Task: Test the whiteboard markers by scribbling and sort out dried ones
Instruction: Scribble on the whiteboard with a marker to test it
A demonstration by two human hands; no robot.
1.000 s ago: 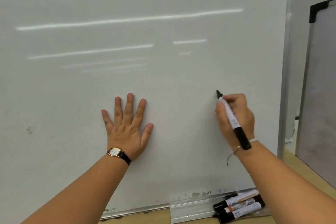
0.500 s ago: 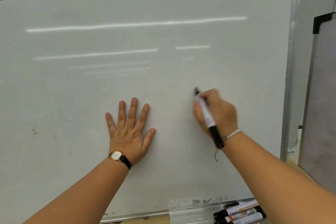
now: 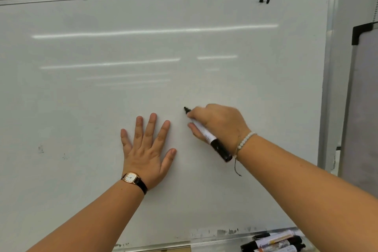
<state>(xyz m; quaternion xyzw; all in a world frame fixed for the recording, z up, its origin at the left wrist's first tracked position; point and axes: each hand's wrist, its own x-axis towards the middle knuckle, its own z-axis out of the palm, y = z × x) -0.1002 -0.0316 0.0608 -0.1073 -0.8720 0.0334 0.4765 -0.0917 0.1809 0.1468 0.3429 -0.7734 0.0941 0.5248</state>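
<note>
Your left hand (image 3: 148,149) lies flat, fingers spread, probably bracing the whiteboard (image 3: 102,108), while your right hand (image 3: 218,125) pinches the black marker (image 3: 206,135), tip at the surface to scribble.

Bright light, glare streaks across whiteboard (image 3: 225,92).

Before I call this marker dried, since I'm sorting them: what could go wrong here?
No ink shows near the marker, yet glare streaks on the whiteboard could hide faint strokes. The left hand lies flat nearby and could smear a line. Dropped among the tray markers, it could get mixed up.
</note>
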